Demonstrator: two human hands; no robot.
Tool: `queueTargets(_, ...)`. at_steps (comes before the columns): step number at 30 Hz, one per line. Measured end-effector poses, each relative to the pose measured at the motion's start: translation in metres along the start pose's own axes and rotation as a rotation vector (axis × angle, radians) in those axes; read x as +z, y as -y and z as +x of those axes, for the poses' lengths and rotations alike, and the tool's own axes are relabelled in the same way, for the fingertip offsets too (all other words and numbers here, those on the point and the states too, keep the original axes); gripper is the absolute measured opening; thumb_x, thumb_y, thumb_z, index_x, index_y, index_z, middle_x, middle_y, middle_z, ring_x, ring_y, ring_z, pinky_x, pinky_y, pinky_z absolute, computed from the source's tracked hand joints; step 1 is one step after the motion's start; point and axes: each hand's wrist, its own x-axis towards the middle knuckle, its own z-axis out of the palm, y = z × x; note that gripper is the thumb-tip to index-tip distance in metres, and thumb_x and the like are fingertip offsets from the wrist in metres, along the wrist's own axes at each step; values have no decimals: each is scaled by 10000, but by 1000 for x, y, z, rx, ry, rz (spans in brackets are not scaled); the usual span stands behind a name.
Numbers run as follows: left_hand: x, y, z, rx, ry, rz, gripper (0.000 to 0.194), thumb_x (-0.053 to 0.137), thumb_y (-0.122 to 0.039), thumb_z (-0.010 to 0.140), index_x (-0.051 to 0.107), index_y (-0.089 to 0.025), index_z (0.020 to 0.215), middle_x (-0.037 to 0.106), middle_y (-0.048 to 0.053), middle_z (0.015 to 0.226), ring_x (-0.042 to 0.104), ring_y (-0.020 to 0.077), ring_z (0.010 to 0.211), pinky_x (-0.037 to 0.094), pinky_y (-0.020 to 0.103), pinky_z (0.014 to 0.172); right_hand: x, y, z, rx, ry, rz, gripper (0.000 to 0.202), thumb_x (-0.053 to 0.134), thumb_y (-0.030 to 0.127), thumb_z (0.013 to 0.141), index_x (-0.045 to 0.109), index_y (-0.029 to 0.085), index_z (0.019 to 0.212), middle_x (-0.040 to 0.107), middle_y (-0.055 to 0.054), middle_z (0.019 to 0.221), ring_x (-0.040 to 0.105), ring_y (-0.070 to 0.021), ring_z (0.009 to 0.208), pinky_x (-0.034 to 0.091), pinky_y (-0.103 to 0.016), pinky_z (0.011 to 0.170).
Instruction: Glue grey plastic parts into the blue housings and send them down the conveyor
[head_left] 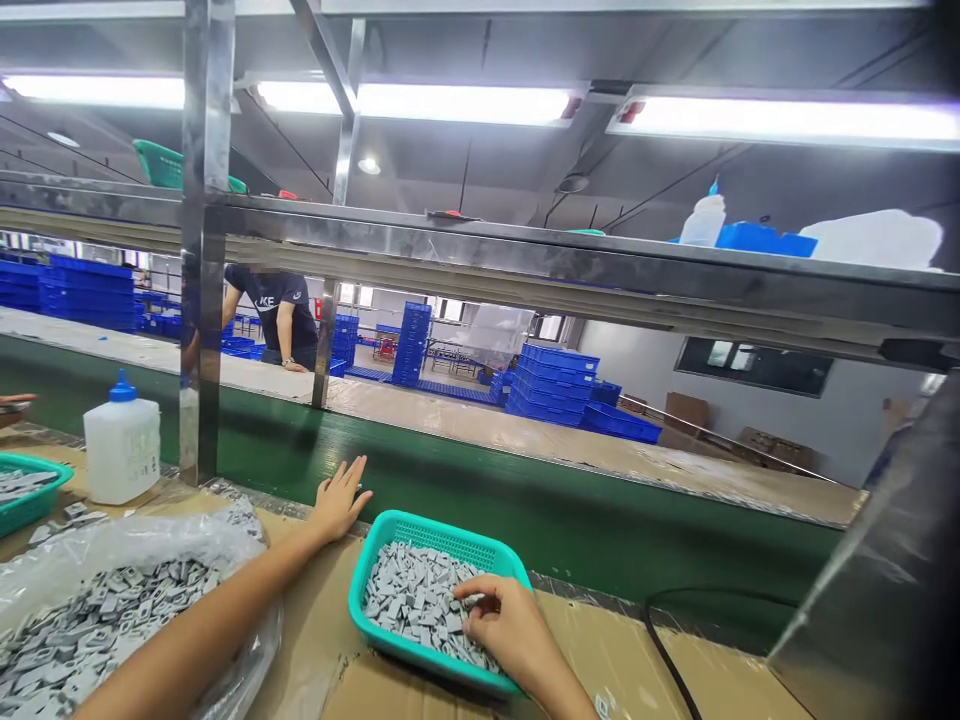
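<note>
My left hand [341, 502] is stretched over the near edge of the green belt [465, 490], palm down with fingers spread; nothing shows in its grasp. My right hand [501, 618] is over the right side of a teal plastic basket [439, 660] filled with small grey parts [420, 590]. Its thumb and index finger curve toward each other at the parts; whether a piece is between them is too small to tell. Left of the basket, under my left forearm, lies a clear plastic bag [142, 540] of similar grey parts.
A white bottle with a blue cap [122, 450] and another teal basket [34, 505] are at left, near a person's hand [15, 405]. A metal post [201, 300] rises beside them. A black cable [664, 650] lies at right. Beyond the belt stands a person [277, 315].
</note>
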Motion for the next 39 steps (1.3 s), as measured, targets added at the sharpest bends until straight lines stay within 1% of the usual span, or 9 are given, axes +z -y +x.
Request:
queueTargets(5,-17,-47,-34,161,99,-153,514,229,-374,852,205,-163,1320,335,88,1355,331,167,1220,300,317,969,0,5,-3,-6,-3,21,189,597,11,500,677,112,637,656,-99,870,602,-146,622,464,-228,591)
queueTargets(9,-24,-68,-69,287,168,-220,286,436,-285,769,557,-282,1028,483,-10,1252,358,188,1200,231,379,1014,0,8,-5,-35,26,-2,87,645,66,503,660,135,554,661,-71,785,587,-158,663,443,-230,598)
queueTargets(13,-27,-68,-83,263,158,-250,254,465,-184,714,603,-205,926,528,66,1198,378,229,1181,280,416,981,1,9,-5,-60,62,-34,97,624,53,519,627,146,492,631,-18,573,544,-137,555,397,-222,523)
queueTargets(16,-31,-69,-83,271,137,-258,295,451,-167,710,573,-222,974,554,39,1161,368,236,1185,145,493,1017,2,11,-6,-65,82,-29,100,632,81,537,608,152,470,614,0,519,536,-130,531,383,-218,505)
queueTargets(20,-35,-73,-83,304,158,-283,248,411,-169,739,601,-228,886,655,-3,962,548,178,961,212,418,1010,4,13,-7,-48,74,-14,121,637,61,543,594,151,475,581,21,482,525,-117,517,376,-209,492)
queueTargets(25,-35,-73,-82,290,168,-308,238,397,-166,742,628,-211,782,679,-7,865,588,165,820,288,381,962,3,11,-8,15,23,-12,59,586,85,682,591,128,642,557,49,542,506,-73,477,406,-200,476)
queueTargets(29,-36,-73,-83,285,159,-313,252,390,-166,739,637,-211,762,680,-12,843,589,157,799,294,351,958,3,9,-9,34,81,-3,53,543,119,758,579,114,719,535,64,536,509,-58,427,434,-189,440)
queueTargets(34,-38,-74,-83,291,155,-314,266,380,-165,744,641,-213,754,682,-13,832,584,154,795,301,330,952,3,7,-8,2,146,-73,130,517,206,814,580,114,747,578,35,631,540,-64,511,470,-222,525)
queueTargets(39,-37,-73,-82,288,155,-314,260,386,-168,740,643,-212,747,683,-13,825,585,154,785,306,326,947,5,7,-6,-30,102,-192,139,507,234,821,594,131,786,613,-13,806,572,-114,716,471,-290,664)
